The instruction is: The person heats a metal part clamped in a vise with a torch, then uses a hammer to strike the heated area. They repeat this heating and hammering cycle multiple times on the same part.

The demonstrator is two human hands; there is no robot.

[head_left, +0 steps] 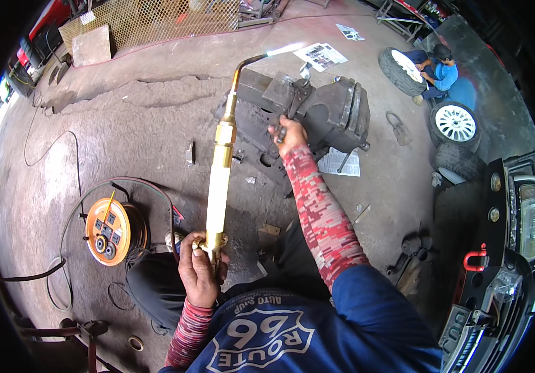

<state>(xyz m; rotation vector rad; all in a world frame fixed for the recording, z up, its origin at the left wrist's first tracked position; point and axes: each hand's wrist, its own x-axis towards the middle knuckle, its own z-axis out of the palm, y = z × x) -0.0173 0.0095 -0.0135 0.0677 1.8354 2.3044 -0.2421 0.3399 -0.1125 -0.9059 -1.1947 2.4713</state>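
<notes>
My left hand (199,270) grips the valve end of a long brass torch (217,186), which points up and away from me. Its dark bent tip (249,62) has a pale flame extending toward the right. My right hand (289,133) is closed on the handles of dark pliers (298,96), over a heavy bench vise (342,115). A small bright metal piece (306,69) sits at the far end of the pliers, below and right of the flame; whether the jaws grip it is unclear.
Printed sheets (329,57) lie beyond the vise. A co-worker (441,71) sits by wheels (455,121) at right. An orange cable reel (109,230) and hoses lie left, below a mesh panel (155,28). A vehicle front (497,248) stands at near right.
</notes>
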